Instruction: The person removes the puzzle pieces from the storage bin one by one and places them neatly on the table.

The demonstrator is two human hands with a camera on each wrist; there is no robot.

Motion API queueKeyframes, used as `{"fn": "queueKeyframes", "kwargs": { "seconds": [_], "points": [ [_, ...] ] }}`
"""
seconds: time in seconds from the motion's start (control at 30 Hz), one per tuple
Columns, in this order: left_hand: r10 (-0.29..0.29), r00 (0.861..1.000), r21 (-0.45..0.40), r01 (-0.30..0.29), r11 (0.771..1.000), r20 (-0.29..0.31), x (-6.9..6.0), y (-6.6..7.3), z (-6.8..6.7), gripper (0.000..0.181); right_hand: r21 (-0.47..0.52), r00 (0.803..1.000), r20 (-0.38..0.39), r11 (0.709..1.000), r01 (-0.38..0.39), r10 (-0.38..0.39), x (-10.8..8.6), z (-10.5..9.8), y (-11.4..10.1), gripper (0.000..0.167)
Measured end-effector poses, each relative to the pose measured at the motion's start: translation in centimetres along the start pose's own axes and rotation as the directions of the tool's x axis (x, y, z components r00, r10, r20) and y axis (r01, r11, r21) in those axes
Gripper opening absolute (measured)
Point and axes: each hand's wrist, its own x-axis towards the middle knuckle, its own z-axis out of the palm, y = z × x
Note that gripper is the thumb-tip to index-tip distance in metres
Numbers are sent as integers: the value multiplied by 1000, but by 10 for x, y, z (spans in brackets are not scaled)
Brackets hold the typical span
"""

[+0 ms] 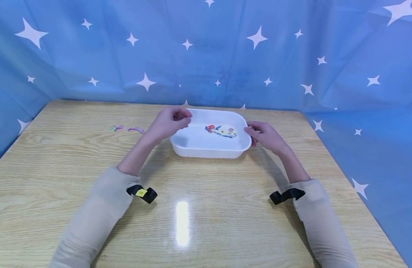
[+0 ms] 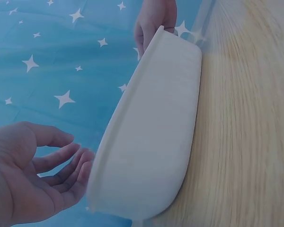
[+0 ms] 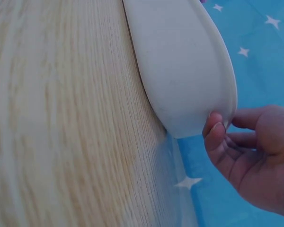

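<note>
While two pale sleeves reach in from the lower corners of the frame, each with a black wrist camera at its cuff, the wood-grain bench fills the lower middle. Farther up, just above the centre, sits a white plastic tub, resting on the bench with its open side up. At its right end the right hand pinches the rim, fingertips against the outer wall. At its upper left the left hand is bent to a narrow curve, fingertips close together near the rim; whether something small lies between them, I cannot tell.

As I judge it, the right hand's light pinch is best kept steady, so that the tub does not skid or tip, while the left hand clears the rim and works low over the tub's floor.

Inside, right of the tub's middle, lies a cluster of small red, blue and pale yellow pieces, too small to name. Left of the left hand, a few green, pink and purple bits lie on the bench. Behind everything hangs a blue star-patterned curtain.
</note>
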Motion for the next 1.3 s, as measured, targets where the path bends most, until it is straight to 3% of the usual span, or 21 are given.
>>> {"fn": "queueKeyframes", "kwargs": {
  "seconds": [0.53,0.7,0.9,1.07,1.3],
  "points": [
    [15,1000,6,-15,1000,-24,31,-4,39,25,3,1000,0,1000,7,-7,-1,-1,1,49],
    [-3,1000,69,4,998,-14,41,-5,47,26,0,1000,3,1000,5,-5,0,-1,1,50],
    [-46,998,112,42,993,32,55,-7,54,28,-5,1000,1,1000,14,-14,0,-1,1,49],
    [-106,989,161,89,983,100,63,-9,58,30,3,1000,1,1000,10,-10,0,0,1,48],
    [-98,977,219,55,974,188,69,-14,61,35,6,1000,0,1000,9,-9,0,0,0,48]
  ]
}}
